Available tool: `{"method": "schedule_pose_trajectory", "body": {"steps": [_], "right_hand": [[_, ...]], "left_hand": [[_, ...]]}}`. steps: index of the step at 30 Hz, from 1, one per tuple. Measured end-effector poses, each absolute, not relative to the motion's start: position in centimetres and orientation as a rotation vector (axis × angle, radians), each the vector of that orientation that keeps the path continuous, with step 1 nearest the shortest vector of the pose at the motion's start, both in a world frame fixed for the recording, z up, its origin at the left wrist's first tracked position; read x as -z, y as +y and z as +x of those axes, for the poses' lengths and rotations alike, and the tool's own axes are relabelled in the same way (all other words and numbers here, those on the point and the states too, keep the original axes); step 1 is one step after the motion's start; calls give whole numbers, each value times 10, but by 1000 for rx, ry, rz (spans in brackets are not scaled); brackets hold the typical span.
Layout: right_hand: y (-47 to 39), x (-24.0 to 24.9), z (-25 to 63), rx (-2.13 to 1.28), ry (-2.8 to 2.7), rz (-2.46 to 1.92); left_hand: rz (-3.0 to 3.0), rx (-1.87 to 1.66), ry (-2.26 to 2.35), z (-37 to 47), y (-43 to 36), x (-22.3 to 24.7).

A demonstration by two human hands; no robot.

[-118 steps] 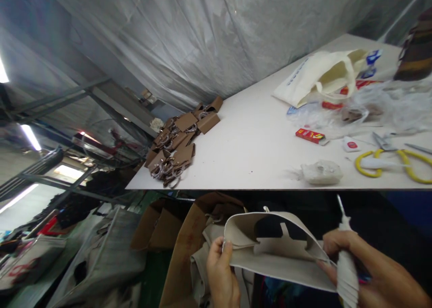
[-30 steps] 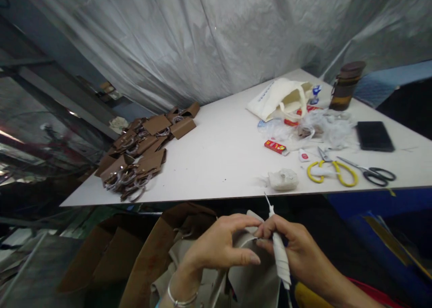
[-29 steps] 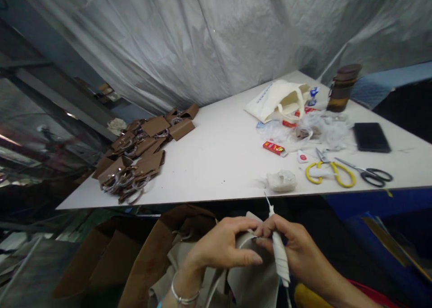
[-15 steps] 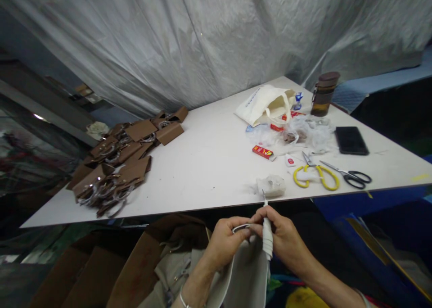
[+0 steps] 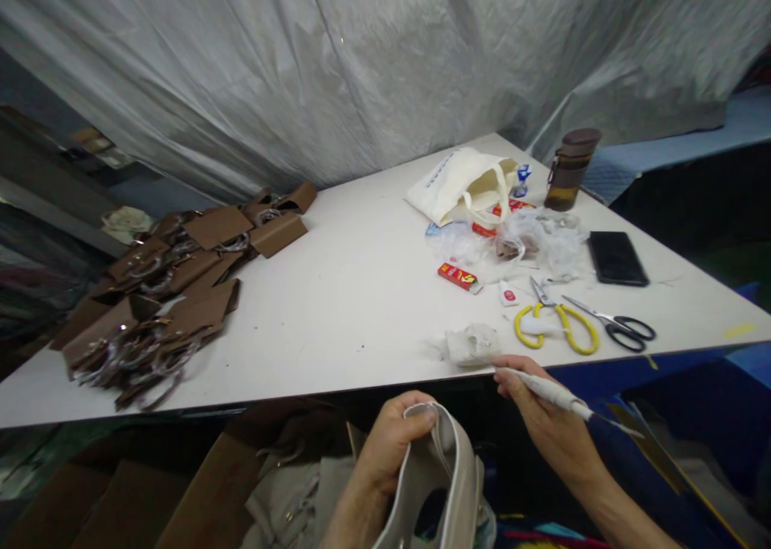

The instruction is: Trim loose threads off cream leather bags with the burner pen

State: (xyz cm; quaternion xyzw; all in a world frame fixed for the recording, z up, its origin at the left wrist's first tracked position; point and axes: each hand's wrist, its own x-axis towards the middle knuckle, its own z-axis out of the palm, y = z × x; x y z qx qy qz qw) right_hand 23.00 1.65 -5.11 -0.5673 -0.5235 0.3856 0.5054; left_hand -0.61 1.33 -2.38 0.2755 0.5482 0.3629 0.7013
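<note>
My left hand is closed on the upper edge of a beige bag, thumb on top, below the table's front edge. The bag's mouth gapes open and its lower part runs out of view. In my right hand lies a slim pointed tool with a white-wrapped handle, its thin metal end pointing right and down. My right fingertips are at the table edge, close beside a whitish plastic-wrapped lump. Whether they touch it I cannot tell.
Brown pieces with plastic-wrapped handles lie piled on the table at left. On the right are yellow-handled scissors, black-handled scissors, a phone, a bottle and a cloth bag. Below stands a carton.
My right hand has moved right, away from the bag and my left hand, and the tool has swung from upright to slanting. The bag's mouth now faces me more openly.
</note>
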Motion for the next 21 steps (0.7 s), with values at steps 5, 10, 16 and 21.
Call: {"method": "schedule_pose_trajectory", "body": {"steps": [5, 10, 16, 21], "right_hand": [[29, 57, 229, -768, -1433, -1379], [42, 64, 226, -582, -1583, -1342], [53, 62, 224, -495, -1717, -1325], [59, 63, 223, -519, -1739, -1339]], "left_hand": [[1095, -761, 1480, 44, 0, 44], [1051, -744, 1529, 51, 4, 50], [951, -721, 1488, 39, 22, 55], [935, -713, 1507, 39, 28, 52]]}}
